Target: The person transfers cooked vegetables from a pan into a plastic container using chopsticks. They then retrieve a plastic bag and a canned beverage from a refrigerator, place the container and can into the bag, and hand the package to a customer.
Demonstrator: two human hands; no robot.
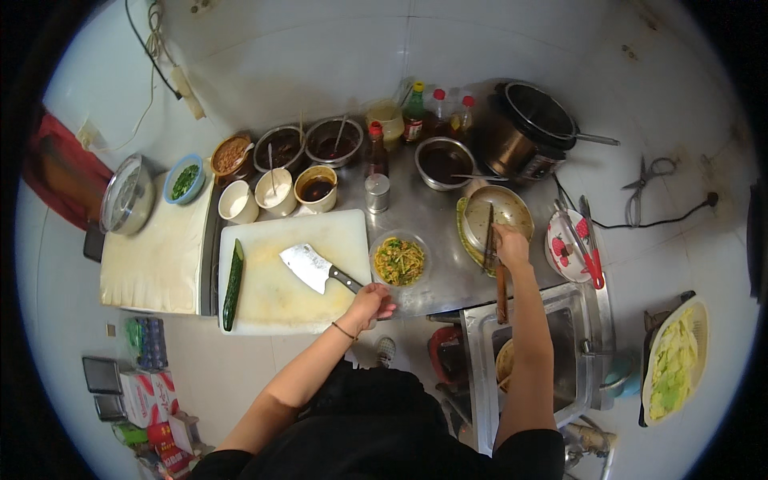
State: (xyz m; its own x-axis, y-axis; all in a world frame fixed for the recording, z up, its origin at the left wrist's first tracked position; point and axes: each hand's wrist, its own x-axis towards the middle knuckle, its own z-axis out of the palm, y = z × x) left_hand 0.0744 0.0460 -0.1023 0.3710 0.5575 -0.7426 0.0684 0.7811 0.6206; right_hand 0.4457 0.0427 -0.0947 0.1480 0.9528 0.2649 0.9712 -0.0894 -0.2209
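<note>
My right hand [512,242] is closed around a pair of chopsticks [502,290]. Their dark ends reach over a metal bowl [516,210] with a little residue inside. My left hand [372,306] is at the front edge of the white cutting board [264,300], fingers loosely bent and apart, nothing visible in them. Just beside it ends the black handle of a cleaver [306,268], which lies flat on the board. A whole cucumber [234,286] rests along the board's left side. Between my hands stands a clear bowl of mixed noodles [399,262] with green bits.
Seasoning bowls [316,189] and bottles [413,112] line the back, with a large cooker [520,132] at right. Red-handled tongs [590,260] lie across a patterned bowl [556,248]. A metal sink [560,352] sits front right, near a basket of leafy greens [674,364].
</note>
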